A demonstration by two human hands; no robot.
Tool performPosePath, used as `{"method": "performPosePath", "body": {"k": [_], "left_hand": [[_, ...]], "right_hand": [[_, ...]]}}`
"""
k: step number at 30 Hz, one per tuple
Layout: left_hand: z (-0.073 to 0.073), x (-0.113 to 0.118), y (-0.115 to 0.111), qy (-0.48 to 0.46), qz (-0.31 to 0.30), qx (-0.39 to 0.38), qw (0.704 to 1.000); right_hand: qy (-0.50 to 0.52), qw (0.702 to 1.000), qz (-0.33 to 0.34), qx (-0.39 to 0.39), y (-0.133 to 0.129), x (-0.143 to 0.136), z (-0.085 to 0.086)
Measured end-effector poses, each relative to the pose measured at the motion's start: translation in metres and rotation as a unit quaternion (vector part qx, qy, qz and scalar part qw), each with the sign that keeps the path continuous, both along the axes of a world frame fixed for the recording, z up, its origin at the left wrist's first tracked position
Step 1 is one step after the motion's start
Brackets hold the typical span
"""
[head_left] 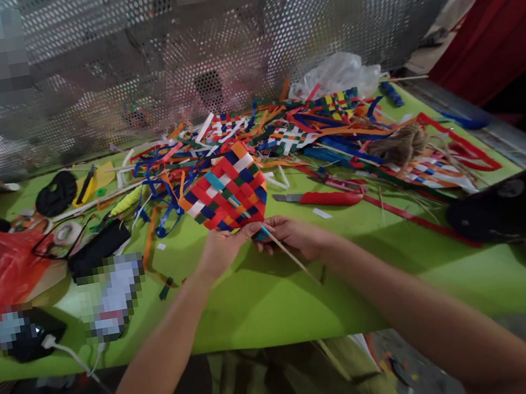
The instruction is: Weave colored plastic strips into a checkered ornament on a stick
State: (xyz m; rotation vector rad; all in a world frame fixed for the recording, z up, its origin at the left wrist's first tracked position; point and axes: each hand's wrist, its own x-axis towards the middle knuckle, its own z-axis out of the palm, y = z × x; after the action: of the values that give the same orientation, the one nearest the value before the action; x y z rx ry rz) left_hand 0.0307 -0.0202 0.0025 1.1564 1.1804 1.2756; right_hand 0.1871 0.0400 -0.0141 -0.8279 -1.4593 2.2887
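Note:
A small woven fan [229, 192] of red, white, blue, green and orange strips is held up over the green table, its face tilted toward me. My left hand [228, 248] is closed on its lower edge, the thumb pressed near the base. Close beside it, my right hand [294, 235] pinches the base where a blue strip meets the thin wooden stick [293, 256]. That stick slants down to the right, below my fingers. The fingertips behind the fan are partly hidden. Right of the fan lies a red-handled knife [328, 197].
A heap of coloured strips [179, 147] and woven pieces covers the back of the green table [283, 318]. Twine [398, 144] lies to the right. At left are a black case [100, 250], a phone [117, 298] on a cable, a tape roll [67, 234] and a red plastic bag [7, 270].

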Motion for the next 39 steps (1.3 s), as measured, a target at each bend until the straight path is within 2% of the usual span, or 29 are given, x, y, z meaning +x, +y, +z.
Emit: {"method": "performPosePath", "body": {"k": [3,6,8,10,14,18,20,22,24,25,29,33,36,39], "left_hand": [[0.001,-0.002,0.002,-0.013,0.005,-0.002,1.0],[-0.001,-0.004,0.007,-0.034,0.079,0.008,0.996],[-0.003,-0.006,0.01,-0.057,0.125,0.011,0.99],[-0.006,-0.007,0.014,-0.072,0.139,-0.005,0.988],[-0.01,-0.007,0.015,-0.076,0.163,-0.026,0.983],[-0.01,-0.002,0.013,-0.092,0.165,-0.03,0.982],[-0.009,0.002,0.012,-0.102,0.159,-0.039,0.981],[-0.009,0.005,0.013,-0.112,0.155,-0.056,0.98],[-0.01,0.008,0.013,-0.123,0.147,-0.057,0.98],[-0.01,0.009,0.013,-0.127,0.135,-0.05,0.981],[-0.012,0.009,0.011,-0.116,0.078,-0.034,0.99],[-0.013,0.009,0.007,-0.1,0.082,-0.037,0.991],[-0.014,0.01,0.006,-0.107,0.092,-0.027,0.99],[-0.016,0.011,0.007,-0.129,0.078,-0.033,0.988]], "right_hand": [[-0.026,0.999,0.016,0.037,0.001,0.001,0.003],[-0.079,0.983,-0.053,0.158,0.004,0.006,0.009],[-0.109,0.943,-0.125,0.288,0.004,0.011,0.015],[-0.125,0.885,-0.166,0.417,0.002,0.014,0.02],[-0.123,0.78,-0.113,0.602,-0.008,0.011,0.022],[-0.133,0.691,-0.089,0.705,-0.013,0.004,0.013],[-0.134,0.671,-0.102,0.722,-0.013,0.003,0.01],[-0.124,0.664,-0.124,0.727,-0.013,0.003,0.01],[-0.108,0.671,-0.147,0.718,-0.012,0.005,0.012],[-0.099,0.685,-0.156,0.705,-0.012,0.005,0.014],[-0.071,0.77,-0.224,0.593,-0.011,0.006,0.018],[-0.068,0.847,-0.286,0.443,-0.007,0.006,0.013],[-0.035,0.908,-0.284,0.307,-0.003,0.006,0.01],[0.002,0.942,-0.259,0.215,0.0,0.006,0.012]]}}
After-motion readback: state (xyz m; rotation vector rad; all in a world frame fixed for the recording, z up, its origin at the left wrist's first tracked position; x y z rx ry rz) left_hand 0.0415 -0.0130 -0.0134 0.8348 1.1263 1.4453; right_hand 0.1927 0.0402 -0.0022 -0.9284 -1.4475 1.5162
